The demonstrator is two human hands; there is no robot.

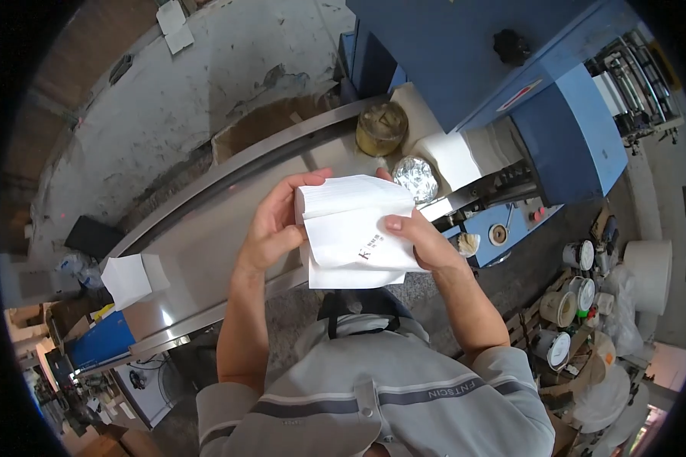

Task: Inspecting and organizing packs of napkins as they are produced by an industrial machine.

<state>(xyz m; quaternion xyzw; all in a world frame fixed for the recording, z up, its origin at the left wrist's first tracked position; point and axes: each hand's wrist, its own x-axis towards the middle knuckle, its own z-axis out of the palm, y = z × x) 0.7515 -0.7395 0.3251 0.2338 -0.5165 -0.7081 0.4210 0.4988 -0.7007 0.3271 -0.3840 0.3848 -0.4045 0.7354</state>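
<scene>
Both hands hold a thick stack of white printed paper (358, 228) over the near edge of a long metal conveyor table. Layered edges show along its upper side, and a small dark and red print marks the top piece. My left hand (278, 228) grips the stack's left side, thumb at the front and fingers around the upper corner. On the right side my right hand (423, 240) is closed on the stack, its thumb lying on the top face; most of its fingers are hidden behind the paper. Whether the pieces are flat sheets or bags, I cannot tell.
The conveyor table (198, 259) curves across the view, with another white paper stack (126, 280) at its left end. A yellowish round tin (381, 128) and a foil-covered round object (415, 180) stand by the blue machine (465, 61). Several buckets (558, 308) sit at right.
</scene>
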